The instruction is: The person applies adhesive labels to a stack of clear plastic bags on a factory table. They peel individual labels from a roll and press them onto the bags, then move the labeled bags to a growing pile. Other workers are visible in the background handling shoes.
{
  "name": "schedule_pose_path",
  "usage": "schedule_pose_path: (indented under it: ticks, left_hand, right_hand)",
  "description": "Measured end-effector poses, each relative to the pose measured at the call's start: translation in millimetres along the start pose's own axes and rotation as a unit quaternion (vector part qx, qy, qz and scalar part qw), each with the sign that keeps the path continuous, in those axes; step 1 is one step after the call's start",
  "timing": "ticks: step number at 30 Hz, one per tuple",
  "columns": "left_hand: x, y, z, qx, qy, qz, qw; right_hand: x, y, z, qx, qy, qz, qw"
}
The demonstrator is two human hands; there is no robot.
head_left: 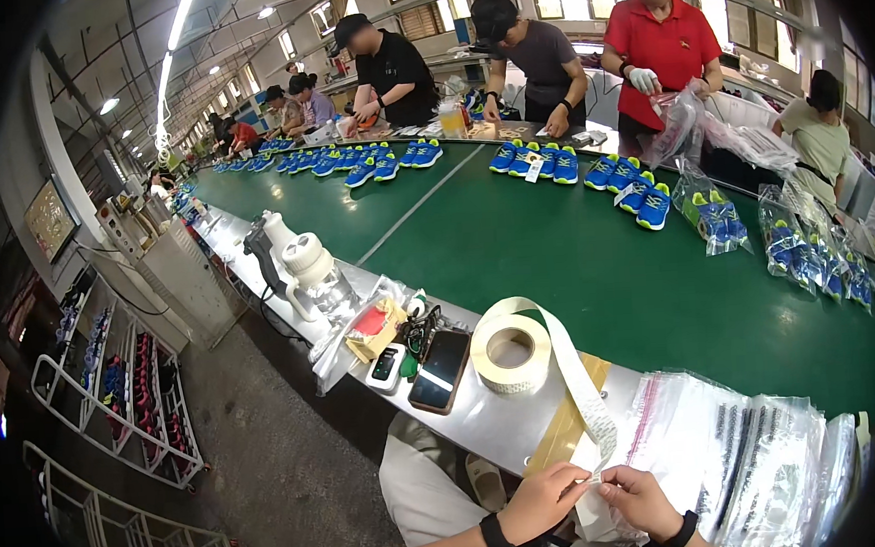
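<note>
While the roll of stickers rests on the desk, its loose strip is pinched at the end by the fingers of the left hand and right hand.

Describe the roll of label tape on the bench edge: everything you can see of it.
The label roll is a thick cream-white paper coil with a hollow core, lying flat on the metal bench edge beside a dark phone. A long strip unwinds from it, arcs up, then runs down toward the person. The left hand and right hand pinch the strip's free end between fingertips, just in front of a stack of clear plastic bags.
</note>
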State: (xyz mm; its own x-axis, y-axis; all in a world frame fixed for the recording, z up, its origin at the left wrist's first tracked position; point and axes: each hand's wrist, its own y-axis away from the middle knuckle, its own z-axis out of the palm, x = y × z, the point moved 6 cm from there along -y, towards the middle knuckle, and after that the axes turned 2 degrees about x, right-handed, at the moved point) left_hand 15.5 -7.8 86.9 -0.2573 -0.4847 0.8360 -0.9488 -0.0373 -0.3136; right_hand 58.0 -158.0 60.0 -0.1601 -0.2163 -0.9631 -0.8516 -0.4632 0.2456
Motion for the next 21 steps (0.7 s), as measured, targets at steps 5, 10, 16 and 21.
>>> schedule_pose_path:
  ticks: [5,10,16,21]
  left_hand:
    - [-14,0,16,-0.077,0.111,-0.115,0.984]
    - [-35,-16,12,-0.131,0.212,-0.227,0.942]
    - [-14,-36,-1,-0.038,0.094,0.007,0.995]
    - [0,-5,78,-0.299,-0.165,0.197,0.919]
  right_hand:
    - [-8,4,-2,0.030,0.126,-0.084,0.988]
    - [-10,4,-7,0.034,0.216,-0.119,0.968]
    - [14,18,-32,0.032,0.289,0.016,0.957]
    - [27,14,-73,0.295,0.479,-0.038,0.826]
